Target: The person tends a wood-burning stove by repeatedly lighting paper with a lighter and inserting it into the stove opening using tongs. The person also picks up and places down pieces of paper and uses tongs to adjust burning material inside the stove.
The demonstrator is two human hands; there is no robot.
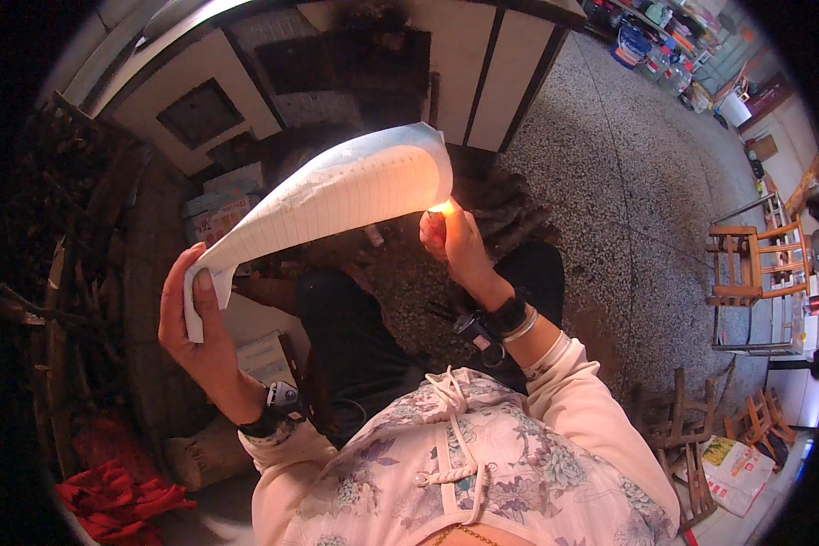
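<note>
My left hand [201,314] grips the folded lower end of a sheet of lined paper [341,198] between thumb and fingers. The sheet arches up and to the right, its far end curling down to my right hand [463,246]. That hand is shut on what looks like a red lighter [436,231], mostly covered by the fingers. A small bright flame [441,207] shows above my right thumb, at the lower right edge of the sheet. Orange light glows through that end of the paper; I cannot tell whether it has caught fire.
Ahead stands a pale stove [481,75] with a soot-blackened middle. Branches [519,211] lie on the floor before it, and firewood [58,327] is heaped at left above a red cloth [126,501]. To the right are a wooden chair [740,266] and a printed sack [730,474].
</note>
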